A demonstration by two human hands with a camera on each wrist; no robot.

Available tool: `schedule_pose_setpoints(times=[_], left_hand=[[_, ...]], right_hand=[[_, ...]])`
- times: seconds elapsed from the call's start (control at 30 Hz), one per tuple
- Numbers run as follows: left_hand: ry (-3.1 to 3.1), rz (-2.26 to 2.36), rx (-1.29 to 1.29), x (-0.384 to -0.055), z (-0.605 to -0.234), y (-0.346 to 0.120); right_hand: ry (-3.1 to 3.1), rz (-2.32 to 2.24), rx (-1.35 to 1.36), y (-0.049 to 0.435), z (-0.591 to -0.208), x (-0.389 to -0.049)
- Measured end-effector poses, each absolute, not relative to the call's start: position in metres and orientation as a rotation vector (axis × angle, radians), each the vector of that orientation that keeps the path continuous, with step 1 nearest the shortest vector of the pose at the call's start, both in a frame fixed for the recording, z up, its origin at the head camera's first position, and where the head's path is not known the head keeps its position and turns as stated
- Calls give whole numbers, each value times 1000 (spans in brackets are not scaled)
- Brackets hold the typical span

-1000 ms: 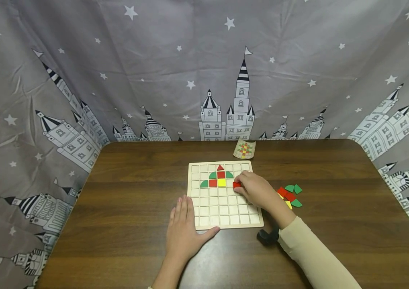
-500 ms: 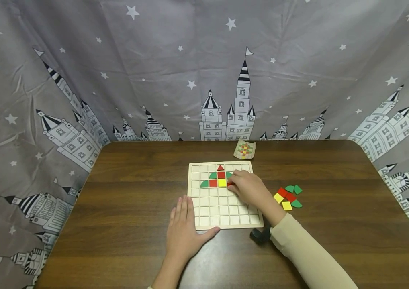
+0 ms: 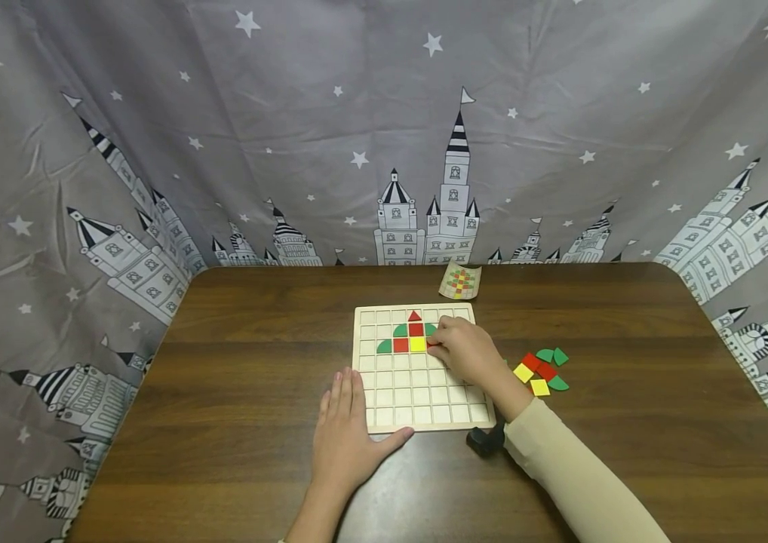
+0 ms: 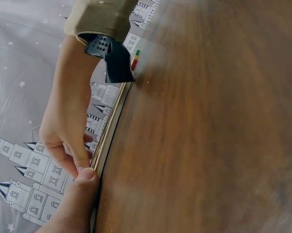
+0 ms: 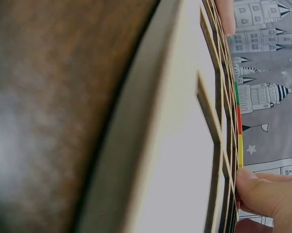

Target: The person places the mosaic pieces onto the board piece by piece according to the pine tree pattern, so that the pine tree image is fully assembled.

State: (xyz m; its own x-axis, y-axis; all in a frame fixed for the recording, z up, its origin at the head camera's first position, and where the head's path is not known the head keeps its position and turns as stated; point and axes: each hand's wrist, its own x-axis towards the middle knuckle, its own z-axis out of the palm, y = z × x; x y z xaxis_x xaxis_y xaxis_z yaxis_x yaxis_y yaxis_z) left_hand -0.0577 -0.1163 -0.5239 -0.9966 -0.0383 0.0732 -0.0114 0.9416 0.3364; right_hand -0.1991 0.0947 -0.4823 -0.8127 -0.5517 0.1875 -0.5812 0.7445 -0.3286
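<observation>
A pale wooden grid board [image 3: 403,394] lies on the table, its upper cells holding red, green and yellow tiles. Just right of the yellow square tile [image 3: 417,344], my right hand [image 3: 471,353] pinches a red square tile [image 3: 428,345] against the board; the fingertips hide most of that tile. My left hand [image 3: 345,445] rests at the board's near left corner with straight fingers, its thumb along the front edge. From the left wrist, the left thumb [image 4: 77,201] shows against the board's rim. The right thumb [image 5: 255,189] is at the row of tiles in the right wrist view.
Several loose tiles [image 3: 545,369], red, yellow and green, lie right of the board on the wooden table [image 3: 241,392]. A small pattern card [image 3: 460,280] lies behind the board. A black wrist-worn device [image 3: 486,440] hangs under the right sleeve. Behind stands a grey castle-print curtain [image 3: 316,98].
My right hand has moved left across the board with the red square tile, to the spot beside the yellow tile, and has stayed there since. My left hand has not moved.
</observation>
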Motion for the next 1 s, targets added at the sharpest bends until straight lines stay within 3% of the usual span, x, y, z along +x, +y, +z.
schedule_pose_setpoints(times=[0.37, 0.57, 1.0], left_hand=[[-3019, -508, 40, -58, -524, -117], [-3020, -497, 43, -58, -524, -116], [-3014, -484, 37, -58, -525, -117]], right_hand=[[-2823, 573, 965, 102, -481, -189], [-2913, 617, 768, 128, -475, -183], [-3000, 615, 250, 238, -477, -173]])
